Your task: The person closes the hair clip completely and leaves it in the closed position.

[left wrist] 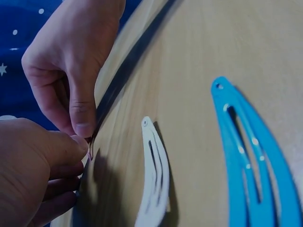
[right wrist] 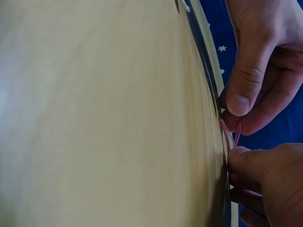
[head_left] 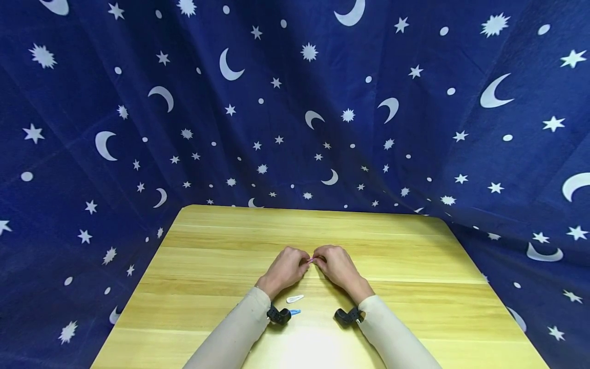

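Both hands meet over the middle of the table, with a small pink snap hair clip (right wrist: 237, 135) between them. My left hand (head_left: 286, 268) pinches one end of it between thumb and finger. Its other end is pinched by my right hand (head_left: 338, 266). In the right wrist view the clip's thin pink strips stand apart; the fingertips cover both its ends. A white snap hair clip (left wrist: 154, 175) lies on the table nearer the body. Beside it, close to the left wrist, lies a larger-looking blue snap hair clip (left wrist: 255, 165).
The wooden table (head_left: 221, 230) reaches out on all sides of the hands. Behind it hangs a dark blue curtain (head_left: 286, 118) with moons and stars. A black wrist camera (head_left: 279, 315) sits on the left wrist and partly covers the blue clip in the head view.
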`<action>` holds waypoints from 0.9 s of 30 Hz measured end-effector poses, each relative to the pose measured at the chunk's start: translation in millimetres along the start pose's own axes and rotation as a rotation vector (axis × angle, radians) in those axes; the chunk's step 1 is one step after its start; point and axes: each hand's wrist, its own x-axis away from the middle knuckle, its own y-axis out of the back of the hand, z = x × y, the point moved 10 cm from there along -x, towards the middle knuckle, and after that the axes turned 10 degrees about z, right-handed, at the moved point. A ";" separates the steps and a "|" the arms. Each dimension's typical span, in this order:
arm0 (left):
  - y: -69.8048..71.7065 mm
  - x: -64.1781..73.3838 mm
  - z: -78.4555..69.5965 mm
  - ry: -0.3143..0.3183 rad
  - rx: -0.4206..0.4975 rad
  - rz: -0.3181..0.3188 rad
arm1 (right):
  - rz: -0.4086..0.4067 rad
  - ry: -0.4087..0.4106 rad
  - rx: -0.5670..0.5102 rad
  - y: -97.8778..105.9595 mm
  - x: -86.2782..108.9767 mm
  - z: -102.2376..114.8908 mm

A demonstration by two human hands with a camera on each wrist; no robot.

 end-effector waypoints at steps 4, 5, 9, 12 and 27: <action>0.5 0.8 -0.2 -0.003 -0.006 -0.018 | 0.020 0.011 -0.001 -0.5 0.9 -0.2; 0.5 1.0 -0.2 -0.001 -0.006 -0.019 | 0.024 0.014 -0.003 -0.7 1.3 -0.2; -0.1 1.2 1.1 0.012 0.001 -0.020 | 0.020 0.036 -0.002 -0.6 3.1 0.7; -0.3 1.2 1.5 0.016 0.009 -0.025 | 0.016 0.042 -0.002 0.3 4.7 2.1; 5.5 9.7 4.4 0.038 0.073 -0.051 | -0.007 0.062 -0.026 13.2 11.0 19.5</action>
